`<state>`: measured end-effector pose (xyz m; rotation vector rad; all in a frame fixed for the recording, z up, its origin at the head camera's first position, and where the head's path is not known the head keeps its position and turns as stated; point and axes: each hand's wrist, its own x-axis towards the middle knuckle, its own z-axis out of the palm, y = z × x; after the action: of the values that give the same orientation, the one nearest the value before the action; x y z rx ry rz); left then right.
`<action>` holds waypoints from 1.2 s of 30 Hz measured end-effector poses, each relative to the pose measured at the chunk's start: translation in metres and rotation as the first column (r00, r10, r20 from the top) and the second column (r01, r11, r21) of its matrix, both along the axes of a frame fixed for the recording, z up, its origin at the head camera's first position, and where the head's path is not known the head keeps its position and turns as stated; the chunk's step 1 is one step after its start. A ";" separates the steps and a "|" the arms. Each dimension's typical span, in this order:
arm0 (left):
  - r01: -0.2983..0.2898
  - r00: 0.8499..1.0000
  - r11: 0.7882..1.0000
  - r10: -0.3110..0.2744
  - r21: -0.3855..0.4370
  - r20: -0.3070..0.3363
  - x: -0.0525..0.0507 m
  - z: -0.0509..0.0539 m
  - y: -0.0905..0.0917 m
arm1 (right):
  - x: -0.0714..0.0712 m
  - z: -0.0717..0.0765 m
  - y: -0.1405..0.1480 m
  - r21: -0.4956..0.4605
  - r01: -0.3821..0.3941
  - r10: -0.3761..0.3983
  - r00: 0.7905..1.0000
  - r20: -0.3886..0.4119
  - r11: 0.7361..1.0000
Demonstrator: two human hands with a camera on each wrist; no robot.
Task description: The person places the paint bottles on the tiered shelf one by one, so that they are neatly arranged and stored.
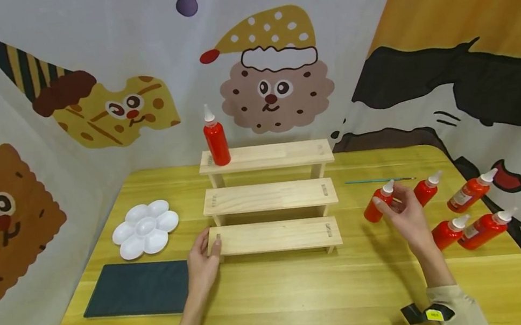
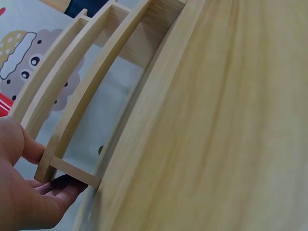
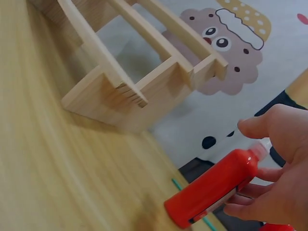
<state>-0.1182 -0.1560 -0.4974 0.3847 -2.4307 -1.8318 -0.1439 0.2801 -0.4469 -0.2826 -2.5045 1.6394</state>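
A stepped wooden shelf (image 1: 274, 236) with three tiers stands mid-table. My left hand (image 1: 201, 262) holds the left end of its lowest tier, thumb on top and fingers beneath, as the left wrist view (image 2: 29, 187) also shows. On the top tier stands a red squeeze bottle (image 1: 217, 143) with a white nozzle. To the shelf's right, my right hand (image 1: 408, 215) is around another red squeeze bottle (image 3: 211, 187), which looks upright. In the right wrist view the fingers are beside it and the thumb is apart from its neck. Whether the fingers touch it, I cannot tell.
Several more red bottles (image 1: 469, 194) stand at the right, close to my right hand. A thin blue paintbrush (image 1: 380, 180) lies behind them. At the left are a white flower-shaped palette (image 1: 145, 228) and a dark flat rectangular board (image 1: 136, 289). A cartoon-printed cloth (image 1: 178, 48) hangs behind the table.
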 end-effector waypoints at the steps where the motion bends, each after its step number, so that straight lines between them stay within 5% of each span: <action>1: 0.001 1.000 1.000 -0.001 0.000 -0.002 0.000 0.000 0.000 | 0.000 -0.002 0.000 -0.006 -0.001 0.001 1.000 0.006 1.000; 14: 0.004 1.000 1.000 -0.004 -0.001 -0.010 0.001 -0.001 0.000 | -0.004 -0.026 0.006 -0.001 -0.060 0.059 0.990 0.125 0.998; 36: -0.006 1.000 1.000 0.006 0.015 -0.024 0.001 0.002 0.001 | -0.004 -0.038 0.002 0.174 -0.033 0.032 0.999 0.008 0.984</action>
<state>-0.1170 -0.1547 -0.4956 0.3685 -2.3990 -1.8428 -0.1484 0.2816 -0.4852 -0.2276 -2.6474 1.4194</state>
